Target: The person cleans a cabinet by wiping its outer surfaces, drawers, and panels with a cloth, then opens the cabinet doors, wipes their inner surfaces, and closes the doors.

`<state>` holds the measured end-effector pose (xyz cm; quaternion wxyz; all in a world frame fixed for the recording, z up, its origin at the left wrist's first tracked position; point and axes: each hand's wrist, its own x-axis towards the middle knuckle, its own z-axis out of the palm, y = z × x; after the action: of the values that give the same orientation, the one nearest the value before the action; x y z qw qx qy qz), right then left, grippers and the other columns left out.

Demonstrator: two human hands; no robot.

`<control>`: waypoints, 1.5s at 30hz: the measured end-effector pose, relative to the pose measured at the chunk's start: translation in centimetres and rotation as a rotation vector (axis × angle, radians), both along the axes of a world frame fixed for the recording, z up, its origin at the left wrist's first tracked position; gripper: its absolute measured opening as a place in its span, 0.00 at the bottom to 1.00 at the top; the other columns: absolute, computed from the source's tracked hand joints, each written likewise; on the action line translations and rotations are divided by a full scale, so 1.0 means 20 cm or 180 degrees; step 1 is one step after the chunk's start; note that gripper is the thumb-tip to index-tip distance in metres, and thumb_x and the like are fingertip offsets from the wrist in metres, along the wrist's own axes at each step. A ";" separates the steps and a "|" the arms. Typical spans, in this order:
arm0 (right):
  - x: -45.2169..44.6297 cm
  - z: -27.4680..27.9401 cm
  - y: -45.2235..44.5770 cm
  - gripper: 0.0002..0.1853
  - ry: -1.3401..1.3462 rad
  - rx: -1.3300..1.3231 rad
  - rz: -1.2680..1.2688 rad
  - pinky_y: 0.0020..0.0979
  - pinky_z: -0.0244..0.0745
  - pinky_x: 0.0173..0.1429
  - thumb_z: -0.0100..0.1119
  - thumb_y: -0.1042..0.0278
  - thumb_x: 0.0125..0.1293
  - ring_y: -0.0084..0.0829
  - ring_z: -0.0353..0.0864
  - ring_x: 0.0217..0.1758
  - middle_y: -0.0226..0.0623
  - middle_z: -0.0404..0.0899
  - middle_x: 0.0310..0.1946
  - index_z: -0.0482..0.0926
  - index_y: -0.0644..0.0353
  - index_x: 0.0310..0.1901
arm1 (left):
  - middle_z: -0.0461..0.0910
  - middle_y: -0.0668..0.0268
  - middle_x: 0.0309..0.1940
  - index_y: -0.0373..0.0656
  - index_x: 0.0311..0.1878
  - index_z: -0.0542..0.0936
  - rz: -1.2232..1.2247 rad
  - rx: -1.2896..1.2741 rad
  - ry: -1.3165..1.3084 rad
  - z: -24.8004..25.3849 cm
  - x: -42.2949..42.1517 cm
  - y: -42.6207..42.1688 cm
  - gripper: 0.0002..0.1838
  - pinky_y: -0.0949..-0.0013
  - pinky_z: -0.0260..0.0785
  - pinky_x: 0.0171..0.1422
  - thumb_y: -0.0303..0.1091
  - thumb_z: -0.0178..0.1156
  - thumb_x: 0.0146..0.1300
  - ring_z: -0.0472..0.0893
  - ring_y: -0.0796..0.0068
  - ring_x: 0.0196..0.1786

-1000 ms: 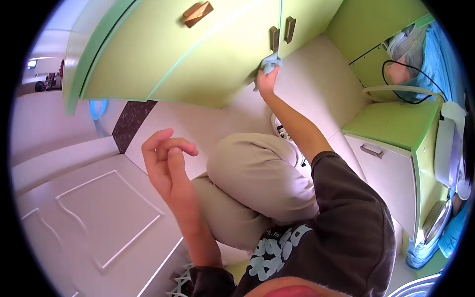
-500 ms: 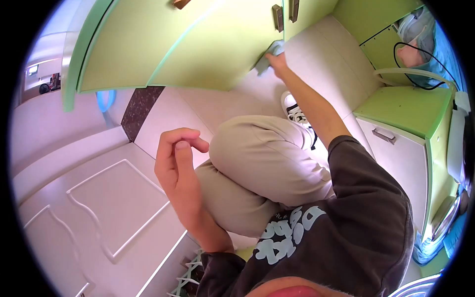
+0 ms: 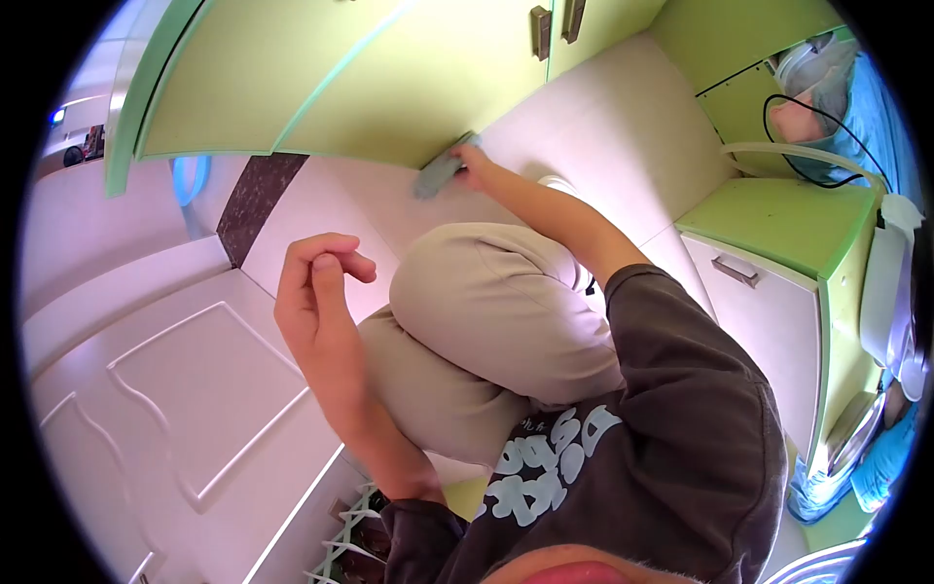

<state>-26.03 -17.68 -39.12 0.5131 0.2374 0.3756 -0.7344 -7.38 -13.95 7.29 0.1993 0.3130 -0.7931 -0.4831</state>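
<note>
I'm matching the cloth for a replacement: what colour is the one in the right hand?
The cloth looks grey-green, seen best in the head view.

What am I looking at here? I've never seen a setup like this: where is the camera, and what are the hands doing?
There is no robot here: a person works with two bare hands, and one camera worn on the head looks forward and down at them. That is why the person's beige trousers and dark brown T-shirt fill the middle.

The right hand holds a grey-green cloth at the bottom edge of a large light green cabinet. The left hand is raised beside the knees, fingers loosely curled, with nothing visible in it.

Below the cabinet is a pale tiled floor. To the right stands a small cabinet with a green top and white front.
</note>
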 end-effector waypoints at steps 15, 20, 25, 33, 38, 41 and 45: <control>-1.27 0.51 1.04 0.31 0.2229 0.0811 -0.2325 0.48 0.77 0.61 0.60 0.77 0.64 0.44 0.74 0.61 0.41 0.71 0.61 0.62 0.53 0.67 | 0.76 0.66 0.28 0.37 0.42 0.78 -0.0292 0.0169 0.0269 0.01 -0.05 0.00 0.10 0.73 0.67 0.46 0.28 0.47 0.74 0.75 0.77 0.34; -1.25 1.21 1.08 0.25 0.3397 0.0257 -0.2686 0.40 0.71 0.61 0.62 0.76 0.62 0.37 0.73 0.59 0.35 0.75 0.54 0.67 0.56 0.61 | 0.75 0.67 0.27 0.38 0.42 0.78 -0.0302 0.0247 0.0296 0.00 -0.05 -0.01 0.11 0.73 0.67 0.46 0.29 0.46 0.75 0.74 0.78 0.34; -0.97 1.63 0.87 0.19 0.4324 0.0933 -0.1804 0.35 0.72 0.57 0.63 0.74 0.65 0.28 0.75 0.49 0.31 0.78 0.46 0.69 0.57 0.55 | 0.76 0.66 0.28 0.36 0.41 0.78 -0.0396 0.0268 0.0155 0.02 -0.04 0.01 0.09 0.72 0.68 0.45 0.28 0.48 0.74 0.75 0.77 0.35; -0.67 1.54 0.66 0.25 0.7023 0.1494 -0.1354 0.40 0.65 0.59 0.53 0.88 0.42 0.48 0.68 0.51 0.45 0.71 0.42 0.76 0.56 0.46 | 0.76 0.66 0.28 0.36 0.42 0.78 -0.0496 0.0272 0.0213 0.00 -0.02 -0.01 0.09 0.73 0.68 0.45 0.27 0.48 0.74 0.75 0.77 0.35; -0.93 1.47 0.59 0.24 0.5741 0.2272 -0.3301 0.42 0.62 0.62 0.52 0.88 0.43 0.51 0.66 0.54 0.48 0.68 0.46 0.75 0.59 0.45 | 0.76 0.66 0.28 0.36 0.42 0.78 -0.0491 0.0213 0.0231 -0.01 -0.02 -0.02 0.09 0.73 0.68 0.45 0.27 0.48 0.74 0.75 0.77 0.35; -1.13 1.50 0.64 0.23 0.5300 0.2584 -0.3849 0.42 0.61 0.65 0.53 0.87 0.47 0.52 0.66 0.55 0.48 0.68 0.46 0.72 0.61 0.49 | 0.76 0.66 0.28 0.36 0.42 0.78 -0.0488 0.0183 0.0178 -0.02 -0.02 -0.03 0.09 0.73 0.68 0.45 0.26 0.48 0.74 0.75 0.77 0.35; -1.50 1.43 0.84 0.35 0.5369 0.2842 -0.3705 0.46 0.60 0.70 0.50 0.88 0.46 0.59 0.67 0.61 0.58 0.72 0.54 0.70 0.68 0.62 | 0.75 0.65 0.28 0.35 0.41 0.78 -0.0557 0.0185 0.0183 -0.02 -0.03 -0.02 0.09 0.73 0.68 0.45 0.26 0.47 0.74 0.75 0.77 0.34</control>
<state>-56.11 -0.84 -10.52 -0.4592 -0.0343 0.6651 -0.5879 -7.99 -14.38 6.81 0.1699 0.2341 -0.7970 -0.5303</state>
